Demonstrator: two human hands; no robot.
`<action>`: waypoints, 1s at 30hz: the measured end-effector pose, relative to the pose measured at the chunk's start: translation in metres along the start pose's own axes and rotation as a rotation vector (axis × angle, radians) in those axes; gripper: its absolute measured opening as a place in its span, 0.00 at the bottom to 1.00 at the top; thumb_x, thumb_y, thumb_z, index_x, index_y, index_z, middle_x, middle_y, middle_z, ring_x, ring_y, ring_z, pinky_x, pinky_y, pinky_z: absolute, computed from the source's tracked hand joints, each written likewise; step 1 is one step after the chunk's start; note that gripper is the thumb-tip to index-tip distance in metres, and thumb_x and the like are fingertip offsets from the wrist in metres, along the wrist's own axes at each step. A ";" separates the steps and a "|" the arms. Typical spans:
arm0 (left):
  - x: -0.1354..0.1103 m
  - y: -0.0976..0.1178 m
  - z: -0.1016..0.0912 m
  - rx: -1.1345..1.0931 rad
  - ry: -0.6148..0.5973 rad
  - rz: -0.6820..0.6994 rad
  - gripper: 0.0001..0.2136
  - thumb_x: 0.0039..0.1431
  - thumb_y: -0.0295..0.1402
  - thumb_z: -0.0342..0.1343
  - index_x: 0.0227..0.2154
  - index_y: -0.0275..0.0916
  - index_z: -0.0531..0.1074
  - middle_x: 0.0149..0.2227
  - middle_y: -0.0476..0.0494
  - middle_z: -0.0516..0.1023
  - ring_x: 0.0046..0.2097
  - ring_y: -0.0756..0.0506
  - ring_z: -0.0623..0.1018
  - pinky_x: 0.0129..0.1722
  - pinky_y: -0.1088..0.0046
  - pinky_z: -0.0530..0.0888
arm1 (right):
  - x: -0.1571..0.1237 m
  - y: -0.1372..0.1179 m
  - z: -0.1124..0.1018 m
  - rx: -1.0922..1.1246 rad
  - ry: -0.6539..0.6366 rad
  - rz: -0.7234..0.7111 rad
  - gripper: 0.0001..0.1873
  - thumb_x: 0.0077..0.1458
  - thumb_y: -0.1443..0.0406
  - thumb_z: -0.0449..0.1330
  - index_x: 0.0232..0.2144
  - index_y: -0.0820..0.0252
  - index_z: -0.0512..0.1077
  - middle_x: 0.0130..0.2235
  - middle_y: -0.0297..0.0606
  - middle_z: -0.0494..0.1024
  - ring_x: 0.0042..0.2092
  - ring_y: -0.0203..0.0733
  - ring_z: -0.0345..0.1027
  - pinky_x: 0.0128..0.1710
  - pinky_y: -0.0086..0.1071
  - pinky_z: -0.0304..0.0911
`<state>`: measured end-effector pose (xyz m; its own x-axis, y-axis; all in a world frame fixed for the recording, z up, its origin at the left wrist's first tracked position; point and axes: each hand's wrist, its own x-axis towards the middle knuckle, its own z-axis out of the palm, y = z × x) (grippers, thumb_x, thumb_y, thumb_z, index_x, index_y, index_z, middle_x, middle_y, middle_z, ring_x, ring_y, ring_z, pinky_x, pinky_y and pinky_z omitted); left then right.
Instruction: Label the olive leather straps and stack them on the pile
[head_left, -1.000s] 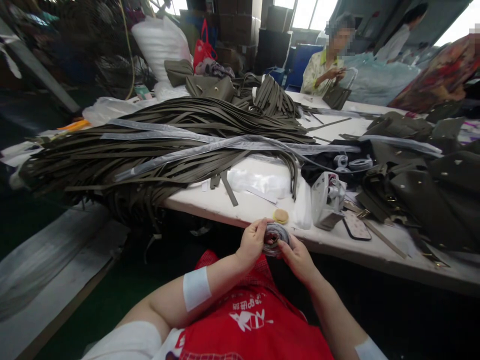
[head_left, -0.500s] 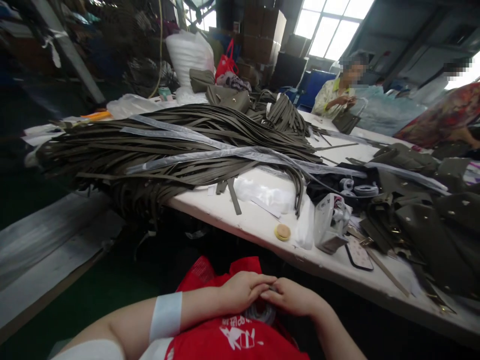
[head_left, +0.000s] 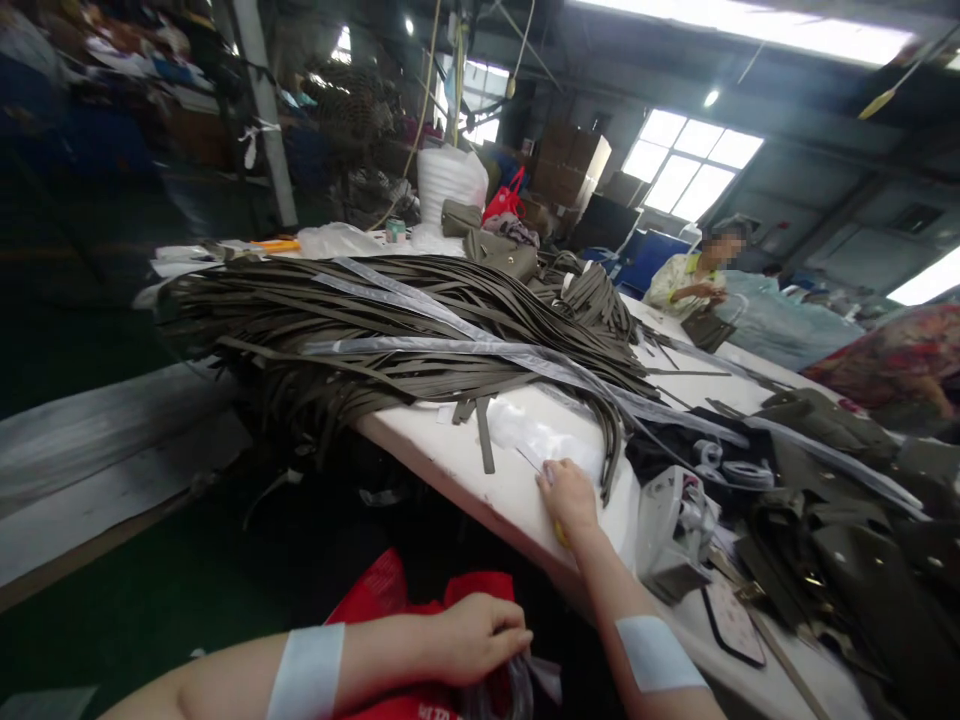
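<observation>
My left hand (head_left: pixel 480 635) rests low over my red apron (head_left: pixel 397 600), fingers curled round a clear tape roll (head_left: pixel 514 690) that shows only in part. My right hand (head_left: pixel 566 495) reaches onto the white table (head_left: pixel 465 460), its fingers bunched together at the edge of a crumpled clear plastic sheet (head_left: pixel 536 435) and a thin white strip; what they pinch is hidden. A small yellow round thing (head_left: pixel 561 535) peeks out under that wrist. Both forearms wear white bands.
A big heap of olive straps (head_left: pixel 375 330) covers the table's left part and hangs over its edge. A white device (head_left: pixel 671 530), a phone case (head_left: pixel 731 620) and olive bag pieces (head_left: pixel 862 540) lie to the right. Another person (head_left: pixel 690 285) sits at the far end.
The camera has tilted up. My right hand left the tape roll and moved up onto the table by the plastic sheet. My left hand stayed low, still holding the roll.
</observation>
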<state>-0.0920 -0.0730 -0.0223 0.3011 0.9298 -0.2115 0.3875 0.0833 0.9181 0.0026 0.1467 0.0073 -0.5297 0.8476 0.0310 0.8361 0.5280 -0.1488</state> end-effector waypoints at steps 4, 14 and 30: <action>0.001 0.000 0.001 0.046 0.037 -0.004 0.13 0.62 0.41 0.49 0.32 0.41 0.75 0.31 0.51 0.77 0.31 0.49 0.72 0.30 0.78 0.67 | 0.003 -0.003 0.015 -0.122 -0.019 -0.018 0.14 0.63 0.62 0.53 0.40 0.61 0.77 0.40 0.47 0.76 0.44 0.46 0.70 0.46 0.34 0.58; 0.005 0.004 -0.003 0.018 0.052 -0.007 0.11 0.61 0.40 0.50 0.32 0.42 0.76 0.33 0.50 0.80 0.34 0.47 0.77 0.31 0.77 0.69 | 0.011 0.007 0.012 -0.147 -0.066 -0.030 0.18 0.67 0.61 0.48 0.39 0.56 0.78 0.41 0.39 0.78 0.42 0.40 0.73 0.40 0.29 0.59; -0.001 0.000 -0.012 -0.001 0.023 0.029 0.11 0.62 0.40 0.51 0.33 0.38 0.74 0.30 0.49 0.77 0.31 0.49 0.73 0.31 0.78 0.68 | -0.033 0.014 -0.058 0.097 0.146 0.153 0.19 0.67 0.61 0.42 0.48 0.62 0.68 0.35 0.41 0.78 0.37 0.45 0.71 0.33 0.32 0.57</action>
<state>-0.1026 -0.0692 -0.0184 0.2923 0.9397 -0.1776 0.3783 0.0569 0.9239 0.0403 0.1294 0.0613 -0.3656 0.9198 0.1422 0.8837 0.3910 -0.2571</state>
